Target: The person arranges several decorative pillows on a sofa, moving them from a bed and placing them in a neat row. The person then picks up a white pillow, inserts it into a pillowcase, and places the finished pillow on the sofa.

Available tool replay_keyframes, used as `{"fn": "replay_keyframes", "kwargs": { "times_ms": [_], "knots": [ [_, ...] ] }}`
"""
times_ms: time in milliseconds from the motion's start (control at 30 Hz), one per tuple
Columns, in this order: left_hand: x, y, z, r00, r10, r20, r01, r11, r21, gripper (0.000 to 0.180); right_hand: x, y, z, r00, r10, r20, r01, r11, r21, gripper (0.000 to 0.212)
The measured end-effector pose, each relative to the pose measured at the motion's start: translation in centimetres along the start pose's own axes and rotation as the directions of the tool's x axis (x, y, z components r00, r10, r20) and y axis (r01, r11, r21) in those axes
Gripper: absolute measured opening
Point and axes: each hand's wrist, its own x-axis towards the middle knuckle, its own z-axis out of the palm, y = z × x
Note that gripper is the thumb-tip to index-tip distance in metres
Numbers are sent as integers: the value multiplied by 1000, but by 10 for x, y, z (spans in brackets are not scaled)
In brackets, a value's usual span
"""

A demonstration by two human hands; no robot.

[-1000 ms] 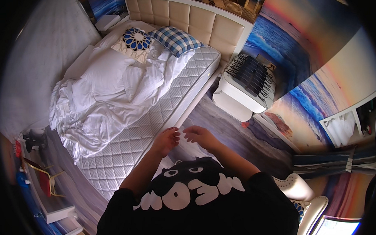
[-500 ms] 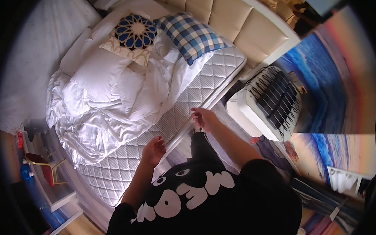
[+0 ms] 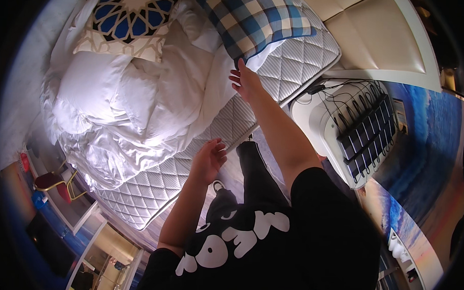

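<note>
My right hand reaches out over the bed, fingers spread and holding nothing. Its uppermost finger overlaps the lower corner of a blue, white and black plaid pillow; whether it touches cannot be told. My left hand hovers above the near edge of the quilted mattress, its fingers loosely bent and apart with nothing in them. A rumpled white duvet covers much of the mattress. On it, at the far left, lies a cream pillow with a blue and black star pattern, cut off by the top of the view.
Right of the bed stands a white rounded cabinet bearing black strips and looped cables. A padded beige headboard rises at the far right. A red chair with a gold frame is at the left.
My right hand has moved away from me, from the mattress edge to the plaid pillow's corner. My left hand has risen slightly. The view has shifted closer to the bed.
</note>
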Motion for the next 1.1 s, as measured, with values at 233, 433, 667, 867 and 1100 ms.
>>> {"fn": "replay_keyframes", "kwargs": {
  "times_ms": [233,433,667,867,1100],
  "knots": [
    [39,18,16,996,83,25,-84,996,39,24,1,5,-3,957,-253,139,268,959,-97,25],
    [47,30,59,957,274,99,-291,924,248,39,-102,54,-30,949,-214,231,262,943,-205,18],
    [47,0,48,982,123,140,-172,887,429,44,-223,112,-81,917,169,360,69,824,-562,28],
    [27,-32,19,976,45,213,-128,910,393,44,-253,118,-132,866,261,425,60,791,-609,39],
    [-67,-47,-70,827,-342,447,-18,777,630,49,-304,141,-205,994,-102,-49,113,875,471,95]
  ]
}}
